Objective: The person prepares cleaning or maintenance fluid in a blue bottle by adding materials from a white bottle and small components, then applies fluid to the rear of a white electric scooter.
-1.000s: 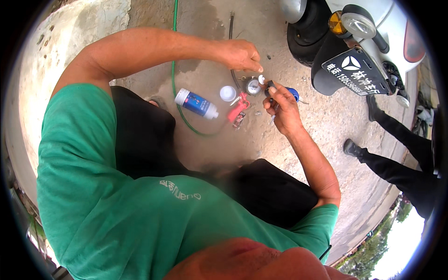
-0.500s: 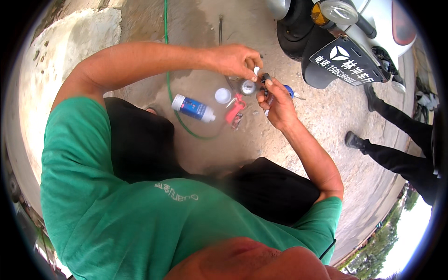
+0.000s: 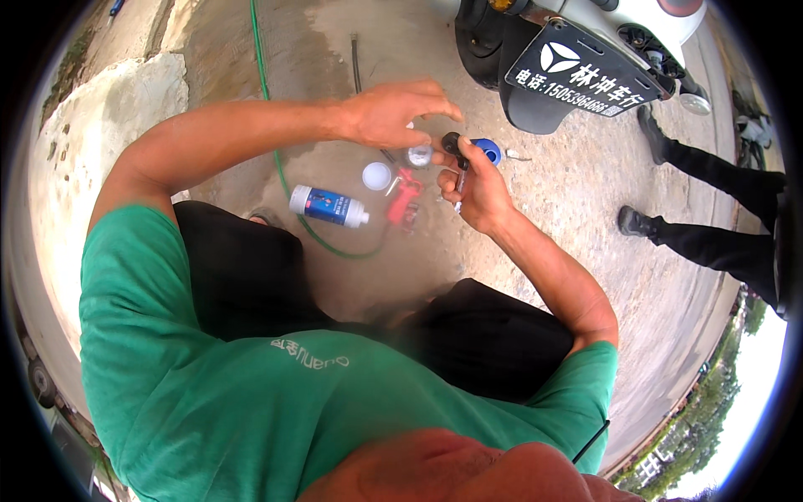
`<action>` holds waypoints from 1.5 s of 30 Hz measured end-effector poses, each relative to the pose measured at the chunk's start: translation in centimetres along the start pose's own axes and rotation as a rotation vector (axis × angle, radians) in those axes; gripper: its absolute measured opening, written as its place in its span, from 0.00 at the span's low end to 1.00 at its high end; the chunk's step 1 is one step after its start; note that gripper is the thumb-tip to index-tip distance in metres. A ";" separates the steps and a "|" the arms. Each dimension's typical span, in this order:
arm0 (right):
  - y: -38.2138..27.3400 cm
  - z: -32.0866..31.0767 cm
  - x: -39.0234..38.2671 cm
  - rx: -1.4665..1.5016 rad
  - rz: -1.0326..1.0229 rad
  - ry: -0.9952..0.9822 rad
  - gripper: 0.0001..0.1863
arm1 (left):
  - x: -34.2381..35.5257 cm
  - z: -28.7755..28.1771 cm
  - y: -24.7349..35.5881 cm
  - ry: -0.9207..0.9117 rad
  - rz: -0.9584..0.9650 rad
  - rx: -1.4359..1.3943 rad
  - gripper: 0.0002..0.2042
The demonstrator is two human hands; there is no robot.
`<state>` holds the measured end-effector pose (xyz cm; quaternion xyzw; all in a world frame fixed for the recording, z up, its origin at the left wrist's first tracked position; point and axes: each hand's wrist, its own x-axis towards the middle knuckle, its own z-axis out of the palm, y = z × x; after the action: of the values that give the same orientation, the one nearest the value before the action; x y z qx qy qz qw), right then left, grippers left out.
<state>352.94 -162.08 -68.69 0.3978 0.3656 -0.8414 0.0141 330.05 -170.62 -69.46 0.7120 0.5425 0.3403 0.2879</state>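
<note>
My right hand [image 3: 485, 197] is closed around a small tool with a rounded black end [image 3: 452, 144] and a slim clear stem pointing down toward the palm. To its left hovers my left hand [image 3: 393, 115], index finger stretched out and thumb apart from it. A small white piece [image 3: 410, 125] shows between that thumb and the palm, seemingly held there; its kind is unclear. Below the hands are a round silver-topped container [image 3: 419, 156], a white round lid [image 3: 377, 176] and a blurred red-handled tool [image 3: 405, 199]. A blue round cap [image 3: 487, 152] lies just beyond my right hand.
A white and blue bottle [image 3: 329, 206] lies on its side. One green hose [image 3: 266, 100] curves over the concrete, and a black tube [image 3: 355, 63] lies farther off. A white scooter [image 3: 569, 75] stands at far right. Another person's black-trousered legs [image 3: 711, 234] are at right.
My left hand has drawn away from the black-ended tool, its index finger straightening. The right hand has turned, showing more of the stem. The whole view has shifted slightly.
</note>
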 end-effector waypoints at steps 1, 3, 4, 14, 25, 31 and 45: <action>0.0 0.1 -0.1 0.014 0.009 -0.008 0.24 | 0.3 0.1 0.7 -0.020 0.046 -0.045 0.25; 0.0 0.4 -0.5 0.053 0.020 -0.039 0.23 | 0.4 0.5 2.0 -0.108 -0.029 -0.140 0.23; 0.1 0.4 -0.7 0.068 0.035 -0.049 0.23 | 0.6 0.7 2.3 -0.153 -0.066 -0.186 0.22; 0.5 -5.1 -2.3 0.073 0.121 -0.132 0.41 | 3.5 3.1 2.1 -0.198 -0.099 -0.132 0.18; 1.9 -10.9 -0.7 -0.918 -0.394 0.422 0.38 | 6.8 7.0 1.1 -0.107 -0.081 -0.044 0.18; 1.1 -9.5 0.2 -1.071 -0.548 0.356 0.41 | 7.4 7.0 1.7 -0.119 -0.056 0.082 0.16; 1.5 -9.1 0.7 -1.048 -0.515 0.350 0.39 | 7.9 5.4 1.8 -0.254 0.120 0.072 0.22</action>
<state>358.94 -157.29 -73.80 0.3691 0.8124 -0.4479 -0.0563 336.88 -163.63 -69.93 0.7903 0.4700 0.2446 0.3076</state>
